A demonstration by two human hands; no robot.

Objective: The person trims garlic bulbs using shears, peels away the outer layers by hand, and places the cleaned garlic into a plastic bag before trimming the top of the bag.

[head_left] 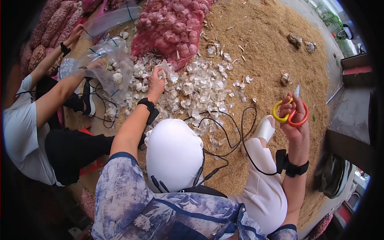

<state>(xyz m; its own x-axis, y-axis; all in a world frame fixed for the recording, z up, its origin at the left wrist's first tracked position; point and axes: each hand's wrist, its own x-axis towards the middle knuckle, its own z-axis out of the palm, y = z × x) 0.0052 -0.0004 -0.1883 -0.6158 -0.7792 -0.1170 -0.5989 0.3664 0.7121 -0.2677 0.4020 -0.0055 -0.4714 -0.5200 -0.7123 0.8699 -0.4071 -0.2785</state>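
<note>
My right hand [294, 116] is raised on the right with its fingers through the handles of a pair of scissors [306, 114], one loop red and one yellow. The short blades point up and away. My left hand [156, 85] is over the heap of garlic, closed on what looks like a whitish garlic bulb [161, 73], partly hidden by the fingers. Below and around it lie garlic bulbs [140, 70] and a wide spread of papery garlic skins [204, 82]. A pink net sack [172, 30] full of garlic lies just beyond my left hand.
At left a co-worker's hand [98, 64] is at a clear plastic bag [122, 68] of garlic; their other hand [77, 32] holds clear plastic. Black cables [228, 136] trail between my legs. Several filled sacks [52, 28] are stacked far left. Loose bulbs [285, 79] lie on the chaff-covered ground.
</note>
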